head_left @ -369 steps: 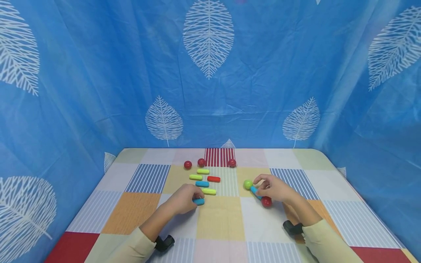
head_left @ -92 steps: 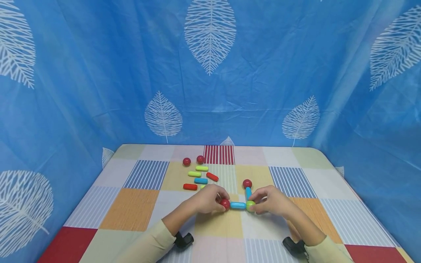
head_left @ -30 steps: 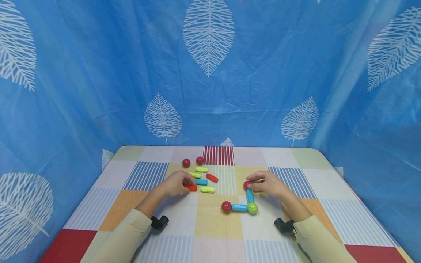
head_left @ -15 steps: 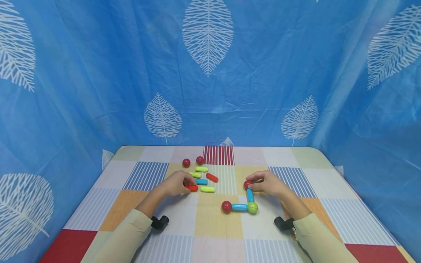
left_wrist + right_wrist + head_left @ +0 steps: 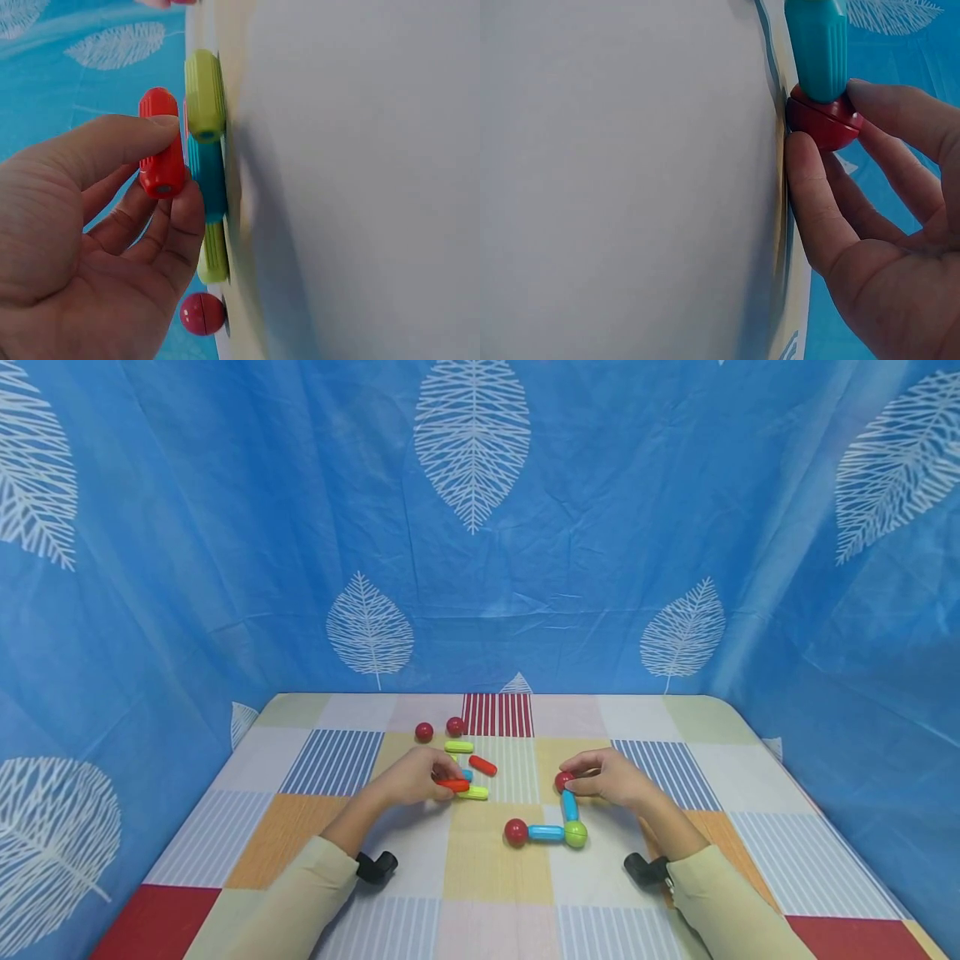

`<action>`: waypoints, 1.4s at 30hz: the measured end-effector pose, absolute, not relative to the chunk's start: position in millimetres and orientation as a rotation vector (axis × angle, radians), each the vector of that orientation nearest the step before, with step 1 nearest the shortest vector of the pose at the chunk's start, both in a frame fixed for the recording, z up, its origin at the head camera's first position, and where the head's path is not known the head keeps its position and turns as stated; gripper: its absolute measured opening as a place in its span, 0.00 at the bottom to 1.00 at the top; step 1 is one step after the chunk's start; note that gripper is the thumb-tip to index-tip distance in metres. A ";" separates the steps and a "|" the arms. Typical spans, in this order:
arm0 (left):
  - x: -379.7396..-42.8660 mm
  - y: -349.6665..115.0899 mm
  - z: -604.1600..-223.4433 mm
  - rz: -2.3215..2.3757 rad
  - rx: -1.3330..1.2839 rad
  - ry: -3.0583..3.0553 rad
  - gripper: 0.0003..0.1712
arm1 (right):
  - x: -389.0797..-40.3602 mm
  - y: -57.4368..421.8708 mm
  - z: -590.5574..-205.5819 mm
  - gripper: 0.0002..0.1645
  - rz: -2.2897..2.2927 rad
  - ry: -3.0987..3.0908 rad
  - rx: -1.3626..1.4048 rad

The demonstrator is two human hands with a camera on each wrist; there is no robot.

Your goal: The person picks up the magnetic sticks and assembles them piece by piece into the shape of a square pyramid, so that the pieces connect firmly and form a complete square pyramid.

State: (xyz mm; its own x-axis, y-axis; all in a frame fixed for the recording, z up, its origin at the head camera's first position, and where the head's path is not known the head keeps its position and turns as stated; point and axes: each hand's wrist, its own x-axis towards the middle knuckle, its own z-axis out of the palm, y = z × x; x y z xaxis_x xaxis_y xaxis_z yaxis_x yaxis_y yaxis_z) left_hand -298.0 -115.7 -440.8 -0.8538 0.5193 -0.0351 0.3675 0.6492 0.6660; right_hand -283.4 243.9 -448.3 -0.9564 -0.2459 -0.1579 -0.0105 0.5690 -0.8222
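Note:
My left hand pinches a red rod between thumb and fingers, just off the cloth. Behind it lie a yellow-green rod and a blue rod. My right hand holds a red ball between thumb and fingers. That ball sits at the far end of a blue rod, which meets a green ball. From the green ball a second blue rod runs left to another red ball, so the joined pieces form an L.
Two loose red balls stand toward the back left. Close by lie another red rod and a yellow-green rod. A patchwork cloth covers the table, and blue leaf-print curtains enclose its back and sides.
In the last half second my left hand has lifted the red rod and moved it right. Earlier, the L of balls and blue rods came together. My right hand stays at its far ball.

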 end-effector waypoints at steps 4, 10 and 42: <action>-299.2 -106.6 -441.2 1.013 0.760 2.639 0.14 | -283.8 244.2 -447.9 0.17 -1.339 2.542 -0.211; -299.8 -89.2 -436.9 1.044 0.813 2.614 0.14 | -284.3 245.2 -447.7 0.17 -1.353 2.532 -0.216; -310.1 -6.5 -443.2 1.030 0.844 2.575 0.14 | -282.6 243.6 -446.8 0.18 -1.388 2.493 -0.205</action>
State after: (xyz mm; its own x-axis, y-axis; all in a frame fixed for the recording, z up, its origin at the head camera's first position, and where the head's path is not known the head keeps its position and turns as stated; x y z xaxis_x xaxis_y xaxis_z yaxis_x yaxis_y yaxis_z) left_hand -310.1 -6.5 -443.2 -0.8037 0.5949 -0.0101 0.4240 0.5845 0.6918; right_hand -282.6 243.6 -446.8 -0.9507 -0.2570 -0.1736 0.0122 0.5283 -0.8489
